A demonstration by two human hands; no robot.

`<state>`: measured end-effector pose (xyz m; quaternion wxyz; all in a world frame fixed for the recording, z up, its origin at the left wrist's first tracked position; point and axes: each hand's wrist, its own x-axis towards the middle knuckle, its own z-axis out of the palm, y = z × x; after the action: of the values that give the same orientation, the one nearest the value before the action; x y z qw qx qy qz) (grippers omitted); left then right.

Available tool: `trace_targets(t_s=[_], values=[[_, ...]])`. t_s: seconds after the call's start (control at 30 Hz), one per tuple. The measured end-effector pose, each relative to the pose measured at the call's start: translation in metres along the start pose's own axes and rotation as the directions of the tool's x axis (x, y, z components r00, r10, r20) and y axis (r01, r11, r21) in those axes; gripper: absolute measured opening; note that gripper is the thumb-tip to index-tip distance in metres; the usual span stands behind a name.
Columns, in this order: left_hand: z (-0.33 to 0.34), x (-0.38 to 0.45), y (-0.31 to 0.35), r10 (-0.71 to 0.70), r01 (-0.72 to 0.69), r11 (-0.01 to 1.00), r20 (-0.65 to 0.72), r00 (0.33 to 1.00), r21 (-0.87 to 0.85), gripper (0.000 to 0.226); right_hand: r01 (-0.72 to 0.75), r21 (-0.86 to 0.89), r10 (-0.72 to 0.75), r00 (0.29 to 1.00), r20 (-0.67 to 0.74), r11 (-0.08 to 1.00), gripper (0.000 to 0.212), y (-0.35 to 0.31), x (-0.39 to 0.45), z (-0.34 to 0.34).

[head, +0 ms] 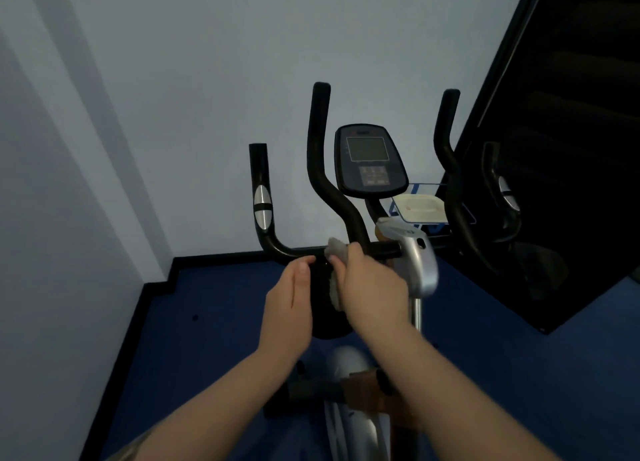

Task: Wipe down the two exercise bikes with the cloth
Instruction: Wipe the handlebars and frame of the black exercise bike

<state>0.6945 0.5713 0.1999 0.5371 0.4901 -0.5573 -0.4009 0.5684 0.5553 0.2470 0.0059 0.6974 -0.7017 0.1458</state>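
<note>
While the right hand [372,287] grips the cloth [337,252] against the bike handlebar [287,251], left hand [289,301] fingers lie straight, holding nothing.

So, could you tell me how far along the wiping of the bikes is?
Nothing shows as finished; no surface looks visibly wiped. In hand: the right hand holds the cloth against the handlebar near its centre, with the left hand beside it. Left: the console, the frame, and a second bike, which isn't clearly in view.
</note>
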Motion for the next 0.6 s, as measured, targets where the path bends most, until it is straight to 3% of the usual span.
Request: trace_targets(t_s=[0.1,0.17,0.27,0.3,0.37,0.47,0.6], values=[[-0.007,-0.005,-0.008,0.029,-0.027,0.999,0.078,0.997,-0.035,0.040,0.053,0.037,-0.052,0.998,-0.021,0.998,0.039,0.008,-0.016,0.003],[-0.008,-0.008,-0.010,0.033,-0.030,0.999,0.105,0.994,-0.034,0.044,0.084,-0.073,-0.082,0.996,0.025,0.994,0.042,0.006,0.003,-0.001],[-0.001,-0.014,-0.011,0.004,-0.003,0.999,0.024,1.000,-0.032,0.051,0.281,-0.282,-0.234,0.953,0.190,0.917,0.036,-0.008,0.027,-0.004],[0.002,-0.016,-0.010,-0.015,0.015,0.999,0.000,1.000,-0.031,0.056,0.363,-0.318,-0.283,0.920,0.272,0.876,0.043,-0.012,0.031,-0.006],[0.003,-0.018,-0.008,-0.028,0.028,1.000,-0.004,1.000,0.000,0.063,0.435,-0.314,-0.327,0.881,0.342,0.844,0.057,-0.009,0.034,-0.009],[-0.003,-0.018,-0.006,-0.016,0.014,0.998,0.040,0.999,0.065,0.060,0.456,-0.285,-0.388,0.883,0.264,0.843,0.051,0.007,0.026,-0.010],[-0.006,-0.019,-0.005,-0.008,0.006,0.994,0.017,1.000,0.111,0.058,0.564,-0.275,-0.415,0.792,0.448,0.779,0.053,-0.002,0.048,-0.015]])
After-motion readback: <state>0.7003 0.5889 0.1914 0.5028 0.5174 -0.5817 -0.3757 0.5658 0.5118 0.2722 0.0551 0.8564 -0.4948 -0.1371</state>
